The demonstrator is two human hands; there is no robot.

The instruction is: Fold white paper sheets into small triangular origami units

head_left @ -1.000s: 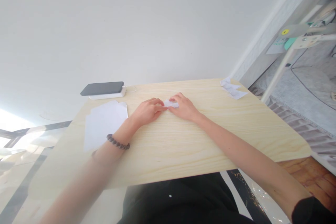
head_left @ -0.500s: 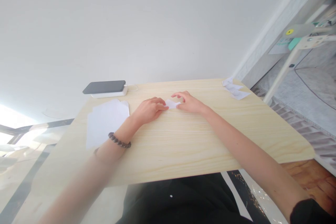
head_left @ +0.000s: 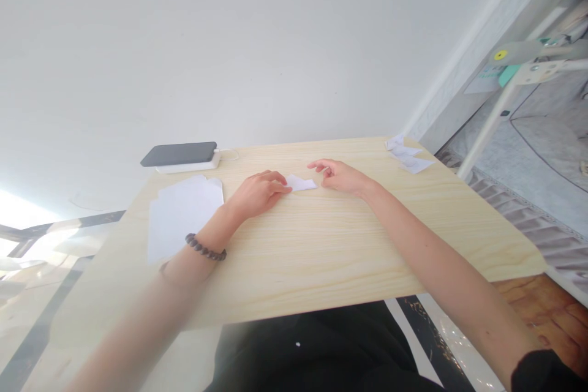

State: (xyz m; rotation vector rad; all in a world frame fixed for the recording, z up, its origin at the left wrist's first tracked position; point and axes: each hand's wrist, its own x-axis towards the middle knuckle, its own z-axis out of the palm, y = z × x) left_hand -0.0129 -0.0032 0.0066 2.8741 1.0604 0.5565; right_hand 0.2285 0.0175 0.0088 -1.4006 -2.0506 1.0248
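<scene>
A small folded white piece of paper (head_left: 301,184) lies on the light wooden table (head_left: 321,251), near its middle. My left hand (head_left: 261,193) has its thumb and fingers closed on the paper's left end, and a dark bead bracelet (head_left: 205,248) circles that wrist. Just right of the paper hovers my right hand (head_left: 342,176), apart from it, its fingers loosely bent with a gap between thumb and index. Nothing shows in that hand.
White paper sheets (head_left: 179,208) lie at the left, partly under my left forearm. Behind them a dark phone (head_left: 180,153) rests on a white block with a cable (head_left: 229,154). Several folded paper pieces (head_left: 408,156) sit at the far right corner. A wall (head_left: 275,43) borders the back.
My right hand has let go of the paper's right end and drawn a little to the right. My left hand stays on the paper. The view has shifted slightly.
</scene>
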